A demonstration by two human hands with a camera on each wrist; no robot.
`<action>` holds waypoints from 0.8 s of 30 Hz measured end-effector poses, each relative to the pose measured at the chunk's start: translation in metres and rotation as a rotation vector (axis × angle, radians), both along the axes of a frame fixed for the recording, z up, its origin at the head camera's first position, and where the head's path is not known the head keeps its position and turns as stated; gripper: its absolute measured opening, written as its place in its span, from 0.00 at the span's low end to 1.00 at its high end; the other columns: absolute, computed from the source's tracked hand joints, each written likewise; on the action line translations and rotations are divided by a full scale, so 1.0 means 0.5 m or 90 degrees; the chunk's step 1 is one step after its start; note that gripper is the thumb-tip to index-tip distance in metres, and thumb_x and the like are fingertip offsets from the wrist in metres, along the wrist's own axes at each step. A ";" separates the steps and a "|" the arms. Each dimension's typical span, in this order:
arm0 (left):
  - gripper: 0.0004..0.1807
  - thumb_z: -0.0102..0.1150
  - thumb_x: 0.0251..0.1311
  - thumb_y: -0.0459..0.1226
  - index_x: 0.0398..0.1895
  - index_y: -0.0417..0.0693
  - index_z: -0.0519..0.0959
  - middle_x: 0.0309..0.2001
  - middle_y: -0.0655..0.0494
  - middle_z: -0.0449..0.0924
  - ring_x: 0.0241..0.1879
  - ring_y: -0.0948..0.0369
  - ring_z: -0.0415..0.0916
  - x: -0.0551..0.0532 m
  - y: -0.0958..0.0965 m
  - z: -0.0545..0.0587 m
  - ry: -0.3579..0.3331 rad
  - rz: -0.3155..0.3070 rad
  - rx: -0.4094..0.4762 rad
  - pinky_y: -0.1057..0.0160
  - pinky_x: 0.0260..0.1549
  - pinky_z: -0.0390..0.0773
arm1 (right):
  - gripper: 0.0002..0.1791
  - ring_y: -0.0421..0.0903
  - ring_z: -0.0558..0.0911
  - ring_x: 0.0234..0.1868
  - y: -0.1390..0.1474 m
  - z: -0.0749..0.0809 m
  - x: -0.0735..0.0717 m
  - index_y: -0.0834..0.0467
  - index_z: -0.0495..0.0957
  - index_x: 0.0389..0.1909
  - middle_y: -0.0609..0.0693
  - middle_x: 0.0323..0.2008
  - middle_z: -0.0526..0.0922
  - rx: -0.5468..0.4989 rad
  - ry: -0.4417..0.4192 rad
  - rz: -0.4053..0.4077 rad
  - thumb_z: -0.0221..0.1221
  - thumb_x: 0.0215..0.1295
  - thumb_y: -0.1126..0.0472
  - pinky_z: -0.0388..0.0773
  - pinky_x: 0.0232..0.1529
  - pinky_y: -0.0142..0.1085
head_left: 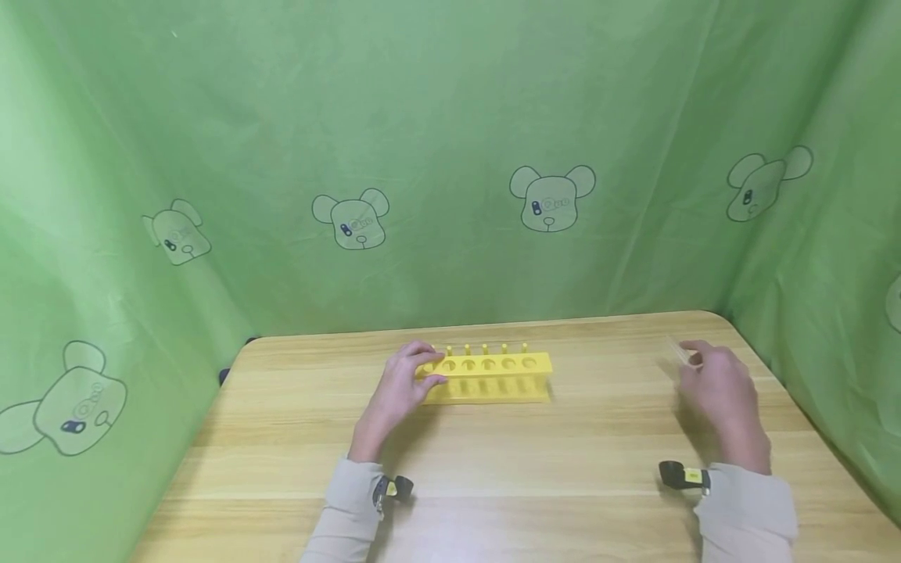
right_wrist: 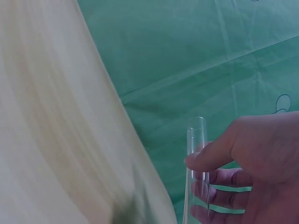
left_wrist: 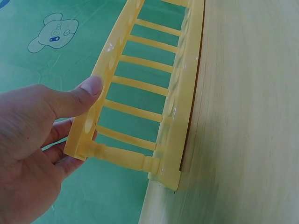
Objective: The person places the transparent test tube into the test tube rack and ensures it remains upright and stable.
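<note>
A yellow test tube rack [head_left: 493,365] stands upright on the table, with a row of round holes in its top plate and pegs along its back. At the rack's left end my left hand [head_left: 401,383] grips the top plate, thumb in front and fingers behind, as the left wrist view shows of the rack [left_wrist: 124,156]. Over the table's right side, my right hand [head_left: 721,391] is blurred. The right wrist view has this hand [right_wrist: 266,158] pinching a clear test tube [right_wrist: 198,133] between thumb and fingers, its open rim uppermost; whether a second tube lies behind it, I cannot tell.
A wood-grain table [head_left: 528,469] with rounded far corners carries the rack near its back edge. Green curtain [head_left: 450,102] printed with bear heads surrounds it at the back and both sides. Wrist cameras are strapped at both cuffs.
</note>
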State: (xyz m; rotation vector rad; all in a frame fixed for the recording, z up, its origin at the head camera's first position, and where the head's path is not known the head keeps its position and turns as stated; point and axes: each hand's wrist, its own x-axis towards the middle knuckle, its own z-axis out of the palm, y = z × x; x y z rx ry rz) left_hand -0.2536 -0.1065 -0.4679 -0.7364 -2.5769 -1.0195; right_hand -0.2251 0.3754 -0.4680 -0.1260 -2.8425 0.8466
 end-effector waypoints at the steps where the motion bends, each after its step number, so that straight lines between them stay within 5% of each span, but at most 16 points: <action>1: 0.22 0.77 0.54 0.33 0.52 0.38 0.85 0.51 0.48 0.83 0.54 0.52 0.79 0.000 0.000 0.000 0.000 0.000 0.000 0.57 0.60 0.80 | 0.27 0.71 0.75 0.47 -0.001 0.003 0.001 0.69 0.65 0.70 0.73 0.54 0.73 -0.001 0.010 -0.001 0.50 0.71 0.66 0.75 0.39 0.64; 17: 0.21 0.77 0.53 0.32 0.51 0.35 0.85 0.50 0.47 0.83 0.53 0.51 0.80 -0.001 0.000 -0.001 0.019 -0.003 0.003 0.55 0.60 0.80 | 0.24 0.68 0.78 0.46 -0.010 0.024 0.003 0.71 0.71 0.65 0.70 0.46 0.78 -0.009 0.166 -0.047 0.53 0.68 0.70 0.71 0.42 0.63; 24: 0.21 0.77 0.54 0.33 0.51 0.36 0.85 0.50 0.48 0.83 0.53 0.52 0.80 -0.002 0.000 -0.002 0.018 -0.002 -0.002 0.56 0.60 0.80 | 0.26 0.68 0.77 0.46 -0.014 0.038 0.007 0.71 0.70 0.66 0.70 0.47 0.78 -0.029 0.173 -0.051 0.53 0.67 0.71 0.72 0.41 0.63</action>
